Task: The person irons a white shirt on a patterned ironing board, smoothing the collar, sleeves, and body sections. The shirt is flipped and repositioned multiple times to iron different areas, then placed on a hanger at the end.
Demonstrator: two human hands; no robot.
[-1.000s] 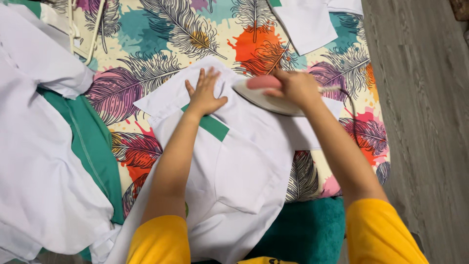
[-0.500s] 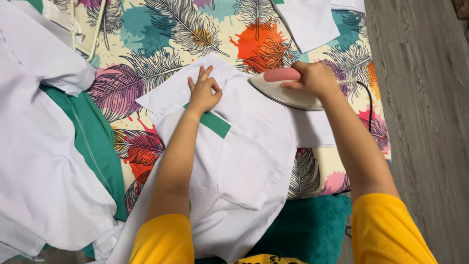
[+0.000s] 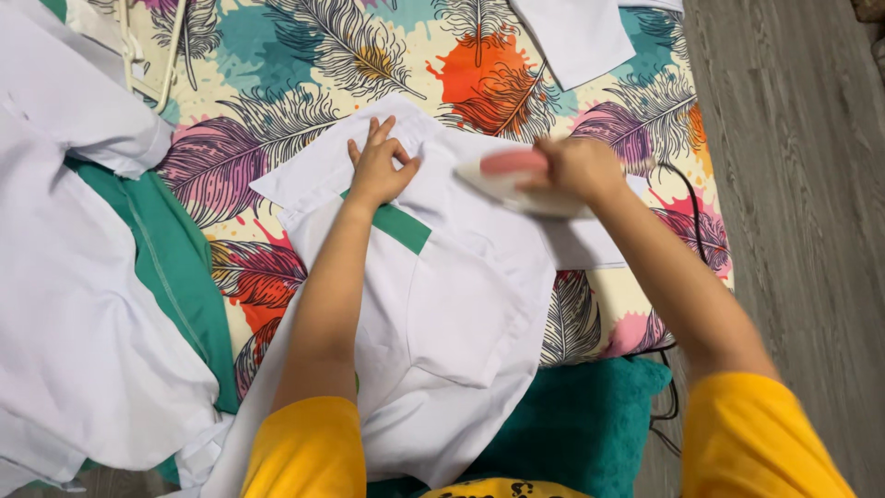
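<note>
A white shirt (image 3: 461, 304) with a green band lies spread on a feather-patterned cloth (image 3: 277, 101). My left hand (image 3: 378, 171) presses flat on the shirt near its collar, fingers apart. My right hand (image 3: 576, 171) grips the pink handle of a white electric iron (image 3: 505, 175), which rests on the shirt just to the right of my left hand. The iron looks blurred with motion. Its black cord (image 3: 687, 198) runs off to the right.
More white and green garments (image 3: 83, 304) lie piled at the left. Another white piece (image 3: 576, 37) sits at the top. A white hanger (image 3: 147, 55) is at the upper left. A teal cushion (image 3: 572, 424) lies below, grey wooden floor (image 3: 802, 184) at the right.
The iron first slid right away from my left hand, then came back left towards it. My left hand's fingers drew together a little on the shirt.
</note>
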